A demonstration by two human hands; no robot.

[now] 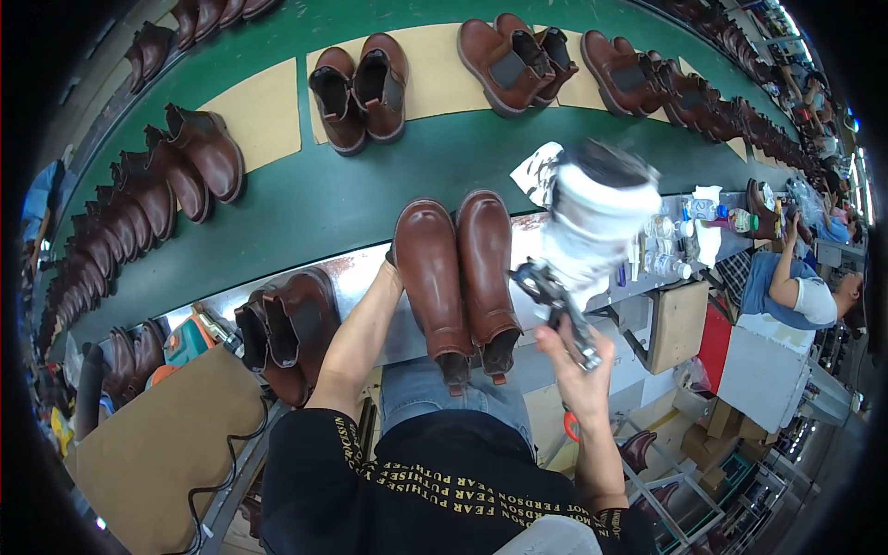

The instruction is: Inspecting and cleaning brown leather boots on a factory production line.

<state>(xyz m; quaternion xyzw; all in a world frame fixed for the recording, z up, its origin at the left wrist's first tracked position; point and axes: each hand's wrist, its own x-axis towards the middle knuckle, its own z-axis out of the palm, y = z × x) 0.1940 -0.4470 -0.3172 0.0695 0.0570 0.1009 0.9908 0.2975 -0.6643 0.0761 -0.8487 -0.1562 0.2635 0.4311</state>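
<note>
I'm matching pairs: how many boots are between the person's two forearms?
2, side by side: one boot by the left forearm, the other boot nearer the right hand. No third shows.

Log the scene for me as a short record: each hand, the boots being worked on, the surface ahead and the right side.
Left hand: mostly hidden behind the ankle boots
Right hand: grips a spray gun, its white cup blurred
Ankle boots: brown leather pair, side by side, toes away from the person
Green work surface: more brown boots, some on tan sheets
Right side: clear plastic bottles
</note>
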